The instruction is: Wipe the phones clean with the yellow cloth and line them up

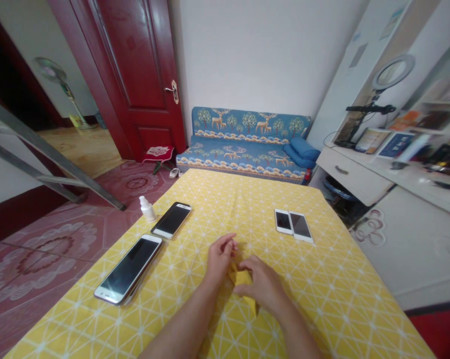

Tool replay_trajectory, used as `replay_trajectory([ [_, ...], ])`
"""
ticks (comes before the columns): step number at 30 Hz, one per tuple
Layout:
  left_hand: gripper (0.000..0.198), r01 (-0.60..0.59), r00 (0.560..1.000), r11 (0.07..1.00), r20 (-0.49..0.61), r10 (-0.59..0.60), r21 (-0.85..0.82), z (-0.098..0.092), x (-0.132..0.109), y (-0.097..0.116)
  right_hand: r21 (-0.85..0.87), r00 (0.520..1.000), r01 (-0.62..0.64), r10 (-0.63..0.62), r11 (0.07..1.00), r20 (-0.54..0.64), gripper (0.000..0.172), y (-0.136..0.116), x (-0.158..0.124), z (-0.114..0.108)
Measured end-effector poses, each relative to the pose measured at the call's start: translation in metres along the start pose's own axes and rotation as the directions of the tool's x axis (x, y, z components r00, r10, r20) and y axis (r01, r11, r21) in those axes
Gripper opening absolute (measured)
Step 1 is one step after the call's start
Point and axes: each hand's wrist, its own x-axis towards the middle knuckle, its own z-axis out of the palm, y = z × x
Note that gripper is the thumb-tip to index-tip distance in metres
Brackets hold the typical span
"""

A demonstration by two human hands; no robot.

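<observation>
Right hand: the right hand (266,284) was curved around the yellow piece (244,277), thumb and fingers apart with the piece between; could not tell whether they pressed on it.
Left hand: the left hand (219,257) lay just beyond and to the left, fingers curled toward the thumb; contact unclear.
Yellow piece: between the hands, low over the cloth (344,284), one corner pointing back toward the wearer; the right hand probably steadied it. Material unclear, colour close to the cloth's.
Left phones: near phone (129,269) and far phone (171,221), left of the grip, face up, probably outside the forearms' reach.
Right phones: small phone (284,221) and wide phone (301,226), beyond and right, side by side, perhaps paired.
Bottle: the bottle (147,209) was upright beside the far phone, seemingly for stability.
</observation>
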Motion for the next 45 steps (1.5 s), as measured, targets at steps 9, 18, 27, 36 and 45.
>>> replay_trajectory([
  [9,0.029,-0.223,0.929,0.679,-0.058,0.365,0.7,-0.068,0.033,0.029,-0.032,0.984,0.01,-0.015,0.999,-0.177,0.01,0.007,-0.002,0.015],
  [18,0.063,0.311,0.902,-0.072,-0.27,0.338,0.948,-0.119,0.065,0.044,0.038,0.973,0.012,-0.003,0.999,-0.229,0.005,0.01,0.003,0.017],
  [27,0.053,0.313,0.919,-0.213,-0.239,0.312,0.926,-0.118,0.068,0.043,0.079,0.968,-0.01,0.029,0.997,-0.249,0.005,0.009,0.005,0.016],
  [36,0.072,-0.04,0.962,0.19,-0.014,0.274,0.981,-0.079,0.045,0.039,0.108,0.967,0.005,0.023,0.994,-0.255,0.005,0.009,0.005,0.017],
  [45,0.052,0.171,0.984,0.981,0.055,-0.167,-0.091,-0.006,0.014,0.023,0.316,0.943,-0.025,0.127,0.948,-0.307,0.017,0.018,0.009,0.017],
])
